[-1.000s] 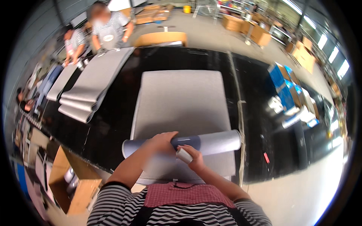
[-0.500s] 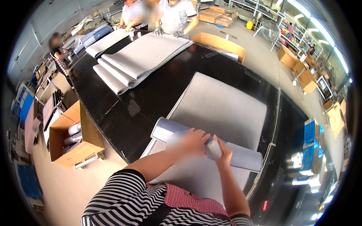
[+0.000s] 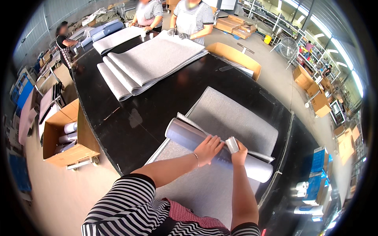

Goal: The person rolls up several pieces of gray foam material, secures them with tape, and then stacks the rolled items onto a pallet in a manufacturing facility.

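A rolled-up mat (image 3: 185, 137) with a smooth lavender-grey outside lies slantwise across a grey textured sheet (image 3: 232, 114) on the black table. My left hand (image 3: 208, 150) rests on the middle of this roll, fingers stretched out and pressing down flat. Just to its right, my right hand (image 3: 239, 156) grips a small white roll of tape (image 3: 232, 144), held tilted above the mat roll. A loose grey edge of sheet shows along the roll's far side. More of the grey sheet extends under my forearms toward me.
Folded grey sheets (image 3: 157, 59) lie across the far part of the black table (image 3: 157, 114). Two people stand behind them; another stands far left. A cardboard box (image 3: 88, 141) of rolls sits left of the table. Blue boxes (image 3: 315, 173) and white tape rolls (image 3: 301, 188) are at the right.
The tape roll has turned more upright in my right hand. My left hand now lies flatter on the mat roll, and a sheet edge shows behind it. The whole view has shifted slightly.
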Demonstrator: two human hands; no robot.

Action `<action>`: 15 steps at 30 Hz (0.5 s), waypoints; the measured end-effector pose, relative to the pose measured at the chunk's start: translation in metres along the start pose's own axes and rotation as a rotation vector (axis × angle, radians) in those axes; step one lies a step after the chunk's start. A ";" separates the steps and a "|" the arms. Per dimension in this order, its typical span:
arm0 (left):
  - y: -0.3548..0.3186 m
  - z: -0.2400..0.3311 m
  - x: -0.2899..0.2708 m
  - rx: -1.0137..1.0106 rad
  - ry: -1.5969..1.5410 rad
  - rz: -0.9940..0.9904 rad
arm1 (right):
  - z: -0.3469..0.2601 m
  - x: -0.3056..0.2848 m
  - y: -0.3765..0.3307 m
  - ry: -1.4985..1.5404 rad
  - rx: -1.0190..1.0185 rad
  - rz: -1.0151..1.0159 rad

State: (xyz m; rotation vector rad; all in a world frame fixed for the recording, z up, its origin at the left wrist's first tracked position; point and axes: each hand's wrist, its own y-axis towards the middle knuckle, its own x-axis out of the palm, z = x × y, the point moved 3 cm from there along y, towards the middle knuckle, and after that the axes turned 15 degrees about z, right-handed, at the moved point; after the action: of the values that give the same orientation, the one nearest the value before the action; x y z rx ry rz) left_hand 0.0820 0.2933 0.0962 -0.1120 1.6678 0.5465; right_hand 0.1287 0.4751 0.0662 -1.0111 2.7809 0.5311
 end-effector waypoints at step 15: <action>0.005 0.012 -0.016 0.050 -0.222 -0.004 | -0.055 -0.070 -0.182 -0.028 0.068 -0.183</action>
State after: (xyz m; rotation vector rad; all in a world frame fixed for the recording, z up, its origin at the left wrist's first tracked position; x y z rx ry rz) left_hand 0.0944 0.2990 0.1122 -0.0172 1.4635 0.4957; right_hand 0.2989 0.3665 0.0832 -1.2173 2.6278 0.4195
